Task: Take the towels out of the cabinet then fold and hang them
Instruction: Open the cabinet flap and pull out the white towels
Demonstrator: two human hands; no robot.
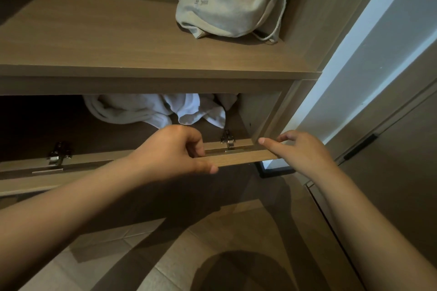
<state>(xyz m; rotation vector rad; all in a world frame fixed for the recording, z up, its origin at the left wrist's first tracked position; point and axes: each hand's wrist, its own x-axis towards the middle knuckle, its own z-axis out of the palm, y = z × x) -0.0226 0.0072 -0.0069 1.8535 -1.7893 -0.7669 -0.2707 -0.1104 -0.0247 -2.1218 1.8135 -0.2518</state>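
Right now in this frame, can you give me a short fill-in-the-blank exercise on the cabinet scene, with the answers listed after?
1. The left hand has its grip on the edge of the brown wooden flap ____.
2. The crumpled white towels lie ____ the open compartment, below the shelf.
3. The grey drawstring cloth bag rests on the wooden ____ above.
4. Two silver metal ____ join the flap to the cabinet.

Answers: door; inside; shelf; hinges

A home or hotel closet: wooden cabinet, drawstring laundry bag at one o'clock, tiled floor.
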